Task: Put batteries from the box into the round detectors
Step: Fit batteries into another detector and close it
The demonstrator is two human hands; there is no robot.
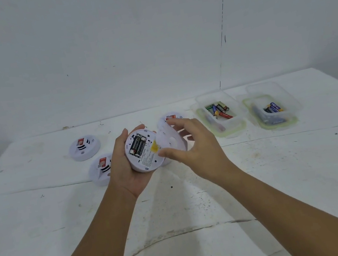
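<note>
We see the left hand (125,166) cupping a white round detector (142,150) from below and from its left side, fingers curled up around the rim, with its open back tilted towards us. In the detector's battery bay lie dark batteries (138,146), side by side, and a yellow sticker (154,147) sits just right of them on the same face. The right hand (191,146) holds the detector's round white back cover (170,141), thumb on its near edge and fingers curved over its far edge, so the cover stands tilted, touching the right rim of the held detector. We take that held detector as our landmark. Just to its left, partly hidden by the left wrist, a second detector (101,169) lies on the white table (178,215) with a red label up. Farther left and a little farther back lies a third detector (84,147), well apart from the hand. Directly behind the landmark, half hidden by the cover and the right fingers, is a fourth detector (172,117). To the right of the landmark, well apart from it, stands a clear plastic battery box (219,111) holding several loose batteries, resting on its green-rimmed lid (239,127). Farther right again stands a second clear box (274,105) with blue batteries, also on a green-rimmed lid.
</note>
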